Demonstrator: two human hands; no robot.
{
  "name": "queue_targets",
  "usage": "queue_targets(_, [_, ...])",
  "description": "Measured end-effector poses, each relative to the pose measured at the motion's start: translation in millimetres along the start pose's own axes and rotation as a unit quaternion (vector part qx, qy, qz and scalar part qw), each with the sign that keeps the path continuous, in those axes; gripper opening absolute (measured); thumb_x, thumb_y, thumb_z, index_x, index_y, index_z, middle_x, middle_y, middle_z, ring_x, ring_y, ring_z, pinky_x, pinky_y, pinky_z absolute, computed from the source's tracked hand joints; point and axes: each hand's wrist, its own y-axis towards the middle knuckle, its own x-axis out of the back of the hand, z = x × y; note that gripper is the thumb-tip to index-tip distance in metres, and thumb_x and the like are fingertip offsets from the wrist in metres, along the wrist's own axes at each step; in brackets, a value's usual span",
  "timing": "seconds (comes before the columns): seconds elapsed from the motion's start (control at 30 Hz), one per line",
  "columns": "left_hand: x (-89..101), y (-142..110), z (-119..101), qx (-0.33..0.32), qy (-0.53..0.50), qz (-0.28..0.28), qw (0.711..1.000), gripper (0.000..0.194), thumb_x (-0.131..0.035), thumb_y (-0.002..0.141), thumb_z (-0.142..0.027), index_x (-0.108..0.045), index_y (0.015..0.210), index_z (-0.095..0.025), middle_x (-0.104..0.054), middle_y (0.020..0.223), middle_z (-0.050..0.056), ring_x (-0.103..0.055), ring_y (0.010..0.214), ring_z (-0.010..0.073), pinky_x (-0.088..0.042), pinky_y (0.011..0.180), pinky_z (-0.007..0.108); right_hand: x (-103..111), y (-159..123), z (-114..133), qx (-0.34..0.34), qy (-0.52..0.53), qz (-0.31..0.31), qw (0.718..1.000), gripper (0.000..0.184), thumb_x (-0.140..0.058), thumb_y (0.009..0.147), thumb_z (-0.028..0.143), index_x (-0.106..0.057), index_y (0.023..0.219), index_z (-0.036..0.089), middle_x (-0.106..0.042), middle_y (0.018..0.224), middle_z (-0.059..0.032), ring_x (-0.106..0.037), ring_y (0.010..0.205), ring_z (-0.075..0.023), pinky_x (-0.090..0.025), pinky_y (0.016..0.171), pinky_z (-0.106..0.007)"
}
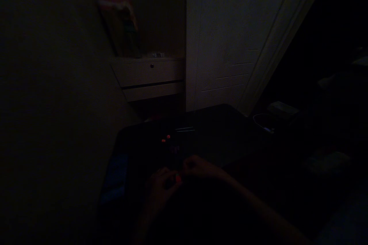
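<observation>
The scene is very dark. My left hand point(162, 184) is closed, with a small orange-red piece point(178, 178) pinched at its fingertips. Close beside it on the right, my right hand point(196, 165) has its fingers pressed together near that piece; whatever they hold is hidden in the dark. Beyond the hands, two small orange-red pieces point(166, 139) lie on the dark table point(218, 130). Near them is a faint purplish clump point(174, 149) that I cannot make out. Two thin pale sticks point(185, 129) lie farther back.
A blue flat object point(115, 178) lies at the table's left edge. Behind stands a cabinet with a drawer point(149, 72), bearing a red-and-white bag point(119, 23). A pale door point(221, 38) rises behind the table. A white cable point(260, 115) and a pale box point(283, 109) are at right.
</observation>
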Motion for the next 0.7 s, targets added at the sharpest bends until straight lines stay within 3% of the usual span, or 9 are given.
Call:
queue_targets(0.2, [-1.5,-0.1,0.2,0.002,0.007,-0.009,1.0,0.021,-0.079,0.083,-0.04,-0.084,0.102,-0.03,-0.077,0.097,0.003,-0.073,0.094,0.0242,-0.055,0.084,0.033,2.3,-10.3,-5.8,0.023,0.006,0.009,1.0,0.033,-0.08,0.08,0.041,-0.061,0.069,0.016,-0.051,0.063,0.0069,-0.043,0.062,-0.0094,-0.032,0.057,-0.021])
queue_targets(0.3, [-0.5,0.3,-3.1,-0.009,0.01,-0.003,1.0,0.019,-0.076,0.086,-0.04,-0.084,0.099,-0.029,-0.075,0.087,0.002,-0.072,0.086,0.0225,-0.055,0.078,0.032,0.5,-11.0,-3.4,0.017,-0.01,0.009,1.0,0.028,-0.079,0.082,0.035,-0.062,0.07,0.016,-0.052,0.064,0.0071,-0.043,0.062,-0.0092,-0.032,0.057,-0.021])
queue_targets(0.53, [0.5,0.5,-4.2,-0.013,0.01,-0.009,1.0,0.02,-0.077,0.085,-0.04,-0.084,0.101,-0.029,-0.075,0.088,0.002,-0.072,0.087,0.0228,-0.055,0.08,0.032,-1.9,-8.6,0.2,0.008,-0.066,0.018,0.998,0.016,-0.075,0.082,0.022,-0.063,0.073,0.016,-0.053,0.066,0.0071,-0.045,0.063,-0.0093,-0.031,0.057,-0.021])
queue_targets(0.7, [-3.4,-0.3,2.5,-0.019,0.021,-0.016,0.999,0.02,-0.077,0.085,-0.041,-0.084,0.1,-0.03,-0.076,0.091,0.003,-0.072,0.09,0.023,-0.055,0.08,0.032,-0.7,-6.5,-2.9,0.009,-0.012,-0.004,1.0,0.026,-0.077,0.083,0.032,-0.059,0.071,0.016,-0.05,0.064,0.0077,-0.041,0.061,-0.0089,-0.031,0.056,-0.021])
